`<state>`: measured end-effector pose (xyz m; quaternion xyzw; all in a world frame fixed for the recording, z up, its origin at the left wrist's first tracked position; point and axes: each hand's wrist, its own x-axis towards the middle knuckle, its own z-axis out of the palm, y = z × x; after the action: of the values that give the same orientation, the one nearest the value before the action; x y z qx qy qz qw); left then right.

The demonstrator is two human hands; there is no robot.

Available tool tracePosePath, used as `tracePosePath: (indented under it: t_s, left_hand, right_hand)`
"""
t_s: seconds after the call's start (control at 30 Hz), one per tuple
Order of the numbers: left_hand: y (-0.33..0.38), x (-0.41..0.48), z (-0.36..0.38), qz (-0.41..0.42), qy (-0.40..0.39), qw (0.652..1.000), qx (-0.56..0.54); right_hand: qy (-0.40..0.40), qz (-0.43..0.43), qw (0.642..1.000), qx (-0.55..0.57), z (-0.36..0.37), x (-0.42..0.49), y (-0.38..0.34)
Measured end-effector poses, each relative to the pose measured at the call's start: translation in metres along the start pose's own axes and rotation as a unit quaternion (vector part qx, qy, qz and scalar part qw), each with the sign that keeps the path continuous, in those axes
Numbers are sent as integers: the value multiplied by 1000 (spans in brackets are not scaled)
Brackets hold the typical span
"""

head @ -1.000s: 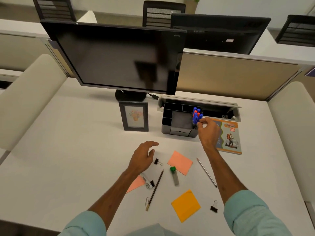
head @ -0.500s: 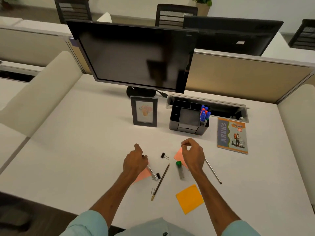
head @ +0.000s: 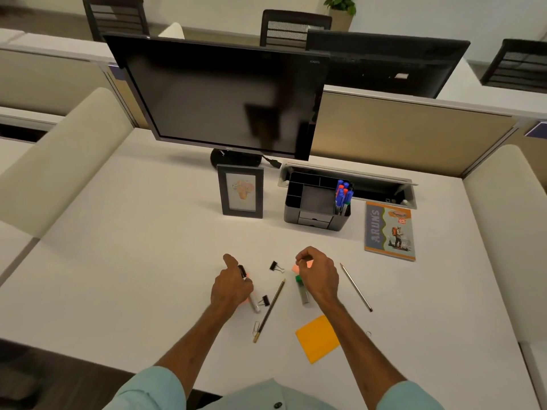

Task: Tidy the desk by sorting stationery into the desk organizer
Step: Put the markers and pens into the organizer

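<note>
left hand (head: 232, 287): clamped on pen (head: 250, 290) | right hand (head: 318, 275): fingers pinched together, grasp unclear

White laminate desk top (head: 118, 261). Dark grey plastic desk organizer (head: 315, 213) holding blue- and orange-capped markers (head: 342, 192). Square orange sticky note (head: 318, 338); pink sticky note (head: 309, 264). Black-and-gold striped pencil (head: 270, 309). Black binder clip (head: 273, 265). Grey-framed picture (head: 240, 191). Orange-bordered illustrated notebook (head: 389, 230).
</note>
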<state>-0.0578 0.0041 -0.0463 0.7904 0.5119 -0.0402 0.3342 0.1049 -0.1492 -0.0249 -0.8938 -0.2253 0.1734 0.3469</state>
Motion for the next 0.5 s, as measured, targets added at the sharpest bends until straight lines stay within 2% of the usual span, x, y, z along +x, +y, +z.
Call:
tracePosePath:
  t_s: [0.4, 0.5]
  left_hand:
    - [11, -1, -2, 1, -1, 1000, -21]
    - [19, 3, -6, 26, -7, 999, -36]
  right_hand:
    - [-2, 4, 1000, 15, -6, 5, 4]
    - [-22, 3, 999, 45, -2, 7, 4]
